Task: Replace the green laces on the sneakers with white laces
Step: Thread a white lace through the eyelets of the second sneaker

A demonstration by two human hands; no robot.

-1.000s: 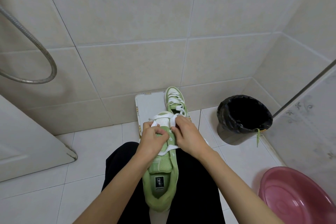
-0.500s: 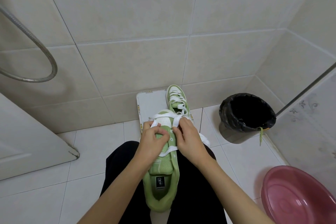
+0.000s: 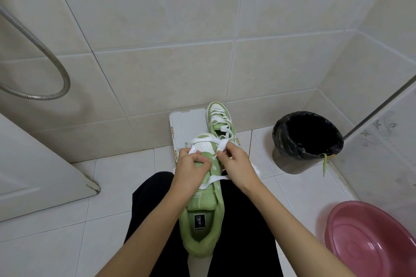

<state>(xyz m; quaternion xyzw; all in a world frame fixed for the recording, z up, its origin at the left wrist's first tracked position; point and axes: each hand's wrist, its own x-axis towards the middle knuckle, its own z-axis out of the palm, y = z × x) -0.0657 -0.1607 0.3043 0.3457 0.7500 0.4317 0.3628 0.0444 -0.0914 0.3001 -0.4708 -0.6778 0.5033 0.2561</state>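
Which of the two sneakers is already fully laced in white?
The far sneaker on the white board; the lap sneaker is laced only near its toe.

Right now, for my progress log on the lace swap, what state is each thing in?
Light-green sneaker on the lap, partly laced.
Flat white lace, slack, partly threaded.
Left grip, pinching the white lace.
Right grip, pinching the white lace.
Second green sneaker on the white board, laced white.
Black-lined bin, open.
Green lace, hanging over the bin rim.
Pink plastic basin, upright.
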